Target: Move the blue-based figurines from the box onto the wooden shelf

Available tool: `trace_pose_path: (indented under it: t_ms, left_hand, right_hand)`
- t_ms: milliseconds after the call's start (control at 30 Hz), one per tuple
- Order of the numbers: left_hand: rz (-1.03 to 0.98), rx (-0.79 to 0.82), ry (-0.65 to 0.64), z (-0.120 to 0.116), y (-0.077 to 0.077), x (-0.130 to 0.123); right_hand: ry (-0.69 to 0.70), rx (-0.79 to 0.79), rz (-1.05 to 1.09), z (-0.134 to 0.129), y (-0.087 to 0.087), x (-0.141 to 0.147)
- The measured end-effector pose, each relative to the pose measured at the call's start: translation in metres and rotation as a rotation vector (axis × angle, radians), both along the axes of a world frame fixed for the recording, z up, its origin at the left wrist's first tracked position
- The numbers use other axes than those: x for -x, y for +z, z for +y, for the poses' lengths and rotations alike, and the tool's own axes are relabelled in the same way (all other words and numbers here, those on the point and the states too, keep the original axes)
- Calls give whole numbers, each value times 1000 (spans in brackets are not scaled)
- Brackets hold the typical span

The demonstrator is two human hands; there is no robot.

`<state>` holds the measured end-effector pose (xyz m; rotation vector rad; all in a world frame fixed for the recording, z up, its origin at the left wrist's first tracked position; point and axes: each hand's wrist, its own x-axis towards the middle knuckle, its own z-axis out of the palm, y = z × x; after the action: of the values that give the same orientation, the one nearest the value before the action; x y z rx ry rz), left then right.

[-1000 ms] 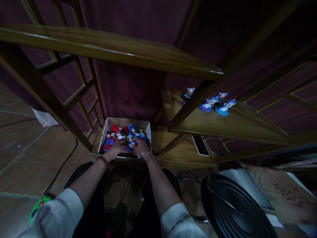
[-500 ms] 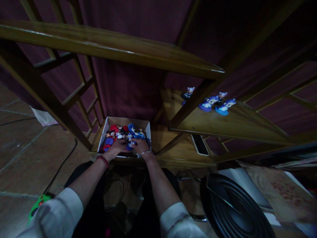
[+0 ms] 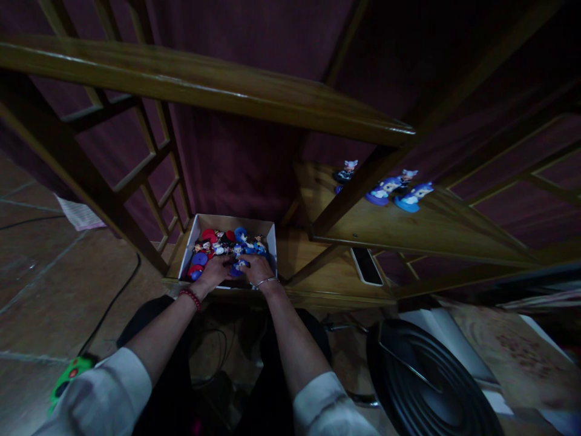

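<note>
Low in front of me stands a white cardboard box (image 3: 272, 237) full of small toy figurines with red, blue and purple round bases. Both my hands reach into its near side. Between them is a figurine (image 3: 239, 264) with a purple-blue base. My right hand (image 3: 258, 270) has its fingers bent around the right side of this figurine. From the left, my left hand (image 3: 216, 271) closes its fingers at the figurine's base. The fingertips are small and dim. Several loose figurines (image 3: 220, 247) lie just beyond my hands in the box.
On the raised wooden shelf (image 3: 436, 227) to the right stand several figurines (image 3: 411, 197). A phone (image 3: 367, 266) lies on the lower board. Wooden beams (image 3: 204, 75) cross above the box. At lower right is a black round ridged seat (image 3: 431, 375); a green object (image 3: 70, 378) lies at left.
My hands stay at the same place in the box, with only a slight shift of the fingers around the figurine. My left wrist has moved slightly to the right.
</note>
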<state>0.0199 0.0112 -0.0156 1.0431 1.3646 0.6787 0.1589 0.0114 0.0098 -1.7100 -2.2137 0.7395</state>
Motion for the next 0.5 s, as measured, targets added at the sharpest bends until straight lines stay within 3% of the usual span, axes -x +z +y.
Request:
trace_pose_path:
  t_ms: [200,500]
  left_hand:
    - [265,-112,-126,1,-8,5]
    - [343,-157,-139,2,-14,7]
  right_hand:
    - [36,-20,-47,-1,2,2]
    - [70,-28,-100,-2,3,5]
